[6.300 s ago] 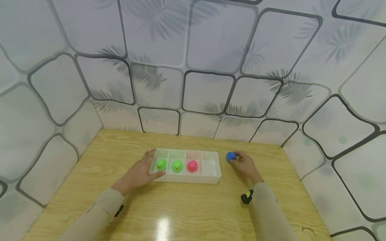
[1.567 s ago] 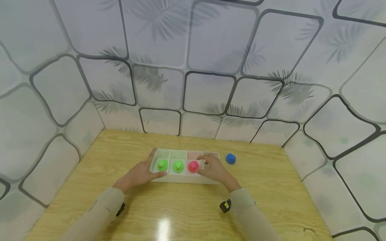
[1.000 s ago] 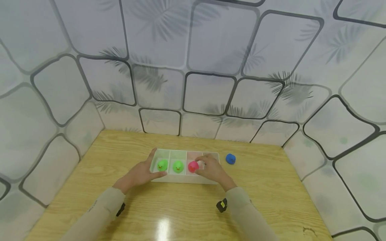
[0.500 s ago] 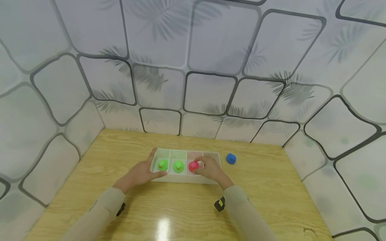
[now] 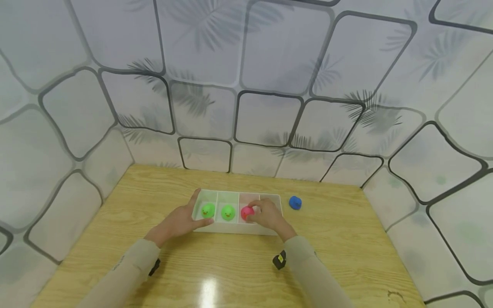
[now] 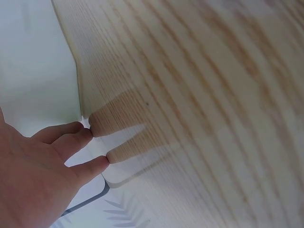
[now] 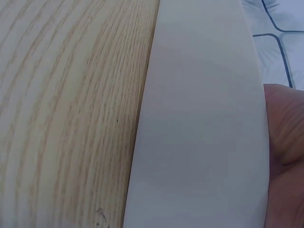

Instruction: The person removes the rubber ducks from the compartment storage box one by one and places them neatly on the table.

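Note:
A long white tray [image 5: 236,228] with four compartments in a row lies on the table. Its two left compartments each hold a green toy duck [image 5: 208,210]; a pink toy duck [image 5: 244,212] sits in the third. My right hand [image 5: 271,215] reaches over the rightmost compartment and pinches the pink duck between thumb and forefinger, covering part of it. At the tray's left end rests my left hand [image 5: 176,221], fingers straight and thumb along the front rim. The left wrist view shows fingertips [image 6: 99,166] of that hand down at the tabletop. Beyond the tray's right end lies a blue toy duck [image 5: 295,202].
The wooden table [image 5: 231,273] meets a patterned wall covering [image 5: 265,119] at the back and both sides. In the right wrist view, the tray's white outer wall [image 7: 204,118] stands in front of most of the right hand.
Earlier the right hand held the blue duck on the table at right. It has let it go there, moved left over the tray, and closed on the pink duck. The left hand stays put.

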`<state>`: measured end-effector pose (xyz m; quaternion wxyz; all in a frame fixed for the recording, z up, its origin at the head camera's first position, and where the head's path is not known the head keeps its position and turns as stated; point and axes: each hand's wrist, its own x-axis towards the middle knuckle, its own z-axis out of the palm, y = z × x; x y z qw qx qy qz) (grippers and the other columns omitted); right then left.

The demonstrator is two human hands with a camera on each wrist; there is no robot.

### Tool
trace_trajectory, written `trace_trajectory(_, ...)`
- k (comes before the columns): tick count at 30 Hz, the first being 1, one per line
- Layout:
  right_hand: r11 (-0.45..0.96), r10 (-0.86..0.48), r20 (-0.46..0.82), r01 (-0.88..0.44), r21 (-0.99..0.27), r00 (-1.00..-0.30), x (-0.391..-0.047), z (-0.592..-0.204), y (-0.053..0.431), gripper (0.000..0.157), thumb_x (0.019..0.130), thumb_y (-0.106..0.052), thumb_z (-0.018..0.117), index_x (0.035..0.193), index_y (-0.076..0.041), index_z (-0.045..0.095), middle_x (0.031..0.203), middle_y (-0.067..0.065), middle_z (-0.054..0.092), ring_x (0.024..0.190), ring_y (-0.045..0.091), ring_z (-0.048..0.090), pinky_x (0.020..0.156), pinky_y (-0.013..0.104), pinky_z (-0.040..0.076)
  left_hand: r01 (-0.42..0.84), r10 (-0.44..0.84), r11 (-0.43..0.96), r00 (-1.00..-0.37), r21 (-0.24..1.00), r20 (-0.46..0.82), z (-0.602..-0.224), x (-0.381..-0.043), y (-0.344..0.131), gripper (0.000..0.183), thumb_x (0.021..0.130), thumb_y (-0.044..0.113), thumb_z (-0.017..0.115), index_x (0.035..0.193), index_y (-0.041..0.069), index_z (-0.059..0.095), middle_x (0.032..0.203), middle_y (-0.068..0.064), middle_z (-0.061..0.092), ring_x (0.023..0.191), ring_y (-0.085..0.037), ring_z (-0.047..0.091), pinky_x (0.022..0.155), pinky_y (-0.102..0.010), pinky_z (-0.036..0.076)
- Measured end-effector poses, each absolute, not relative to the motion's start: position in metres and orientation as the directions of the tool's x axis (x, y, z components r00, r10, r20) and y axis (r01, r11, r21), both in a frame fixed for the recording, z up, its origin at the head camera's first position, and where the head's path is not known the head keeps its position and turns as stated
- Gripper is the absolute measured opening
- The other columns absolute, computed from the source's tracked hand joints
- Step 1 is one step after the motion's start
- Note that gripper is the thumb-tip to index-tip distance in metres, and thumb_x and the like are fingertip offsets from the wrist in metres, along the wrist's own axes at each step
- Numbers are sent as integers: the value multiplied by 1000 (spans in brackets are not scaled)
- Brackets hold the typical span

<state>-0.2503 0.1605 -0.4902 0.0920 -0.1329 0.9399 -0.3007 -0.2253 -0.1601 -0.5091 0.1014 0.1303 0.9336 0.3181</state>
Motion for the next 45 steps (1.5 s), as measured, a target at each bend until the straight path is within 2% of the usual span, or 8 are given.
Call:
trace_trajectory(12, 757, -318, -65, -212, -618, -946, -251, -487, 164, 38, 87, -23, 85, 122, -10, 76, 123, 12, 71, 100, 26, 61, 84, 44, 53, 178, 313, 761, -943, 624, -112, -509, -226, -161, 123, 91, 74, 67, 170, 16, -7, 118, -17, 73, 93, -22, 65, 95, -56, 54)
trace_trajectory(18, 722, -355, -28, -256, -643, -934, -251, -474, 168, 35, 86, -18, 85, 118, -8, 76, 124, 12, 73, 109, 35, 67, 94, 50, 56, 177, 312, 764, -943, 621, -115, -509, -226, -162, 123, 91, 74, 66, 170, 16, -9, 122, -21, 73, 95, -24, 66, 95, -56, 54)
trace_trajectory(21, 715, -353, -30, -250, -653, -935, -250, -468, 171, 34, 87, -18, 84, 118, -8, 75, 127, 13, 72, 111, 39, 68, 95, 52, 57, 176, 310, 767, -943, 617, -117, -510, -226, -162, 123, 91, 74, 66, 170, 16, -9, 124, -23, 72, 96, -24, 67, 95, -56, 54)
trace_trajectory(28, 709, -335, -39, -225, -669, -941, -247, -459, 178, 32, 89, -23, 84, 119, -14, 76, 135, 12, 69, 113, 36, 67, 93, 49, 57, 181, 313, 765, -943, 618, -111, -510, -227, -162, 124, 91, 75, 66, 170, 16, -8, 121, -20, 73, 92, -22, 65, 93, -54, 55)
trace_trajectory(34, 683, -373, -30, -252, -686, -927, -248, -456, 185, 36, 89, -23, 84, 121, -13, 74, 137, 12, 69, 115, 36, 67, 94, 49, 57, 183, 316, 766, -942, 617, -114, -509, -226, -161, 124, 91, 74, 66, 170, 16, -9, 113, -17, 74, 86, -20, 63, 86, -49, 55)
trace_trajectory(37, 665, -396, -27, -266, -697, -918, -248, -455, 189, 37, 89, -23, 83, 122, -12, 72, 138, 13, 68, 117, 37, 67, 96, 51, 57, 184, 316, 765, -942, 617, -111, -509, -226, -161, 123, 91, 74, 66, 170, 16, -9, 115, -18, 74, 86, -20, 63, 86, -49, 55)
trace_trajectory(45, 608, -411, -30, -249, -754, -911, -248, -451, 196, 33, 90, -21, 81, 117, -8, 68, 127, 14, 71, 118, 37, 68, 91, 46, 59, 187, 317, 762, -942, 620, -105, -510, -226, -161, 123, 91, 74, 66, 170, 16, -9, 118, -19, 74, 88, -20, 64, 88, -50, 55)
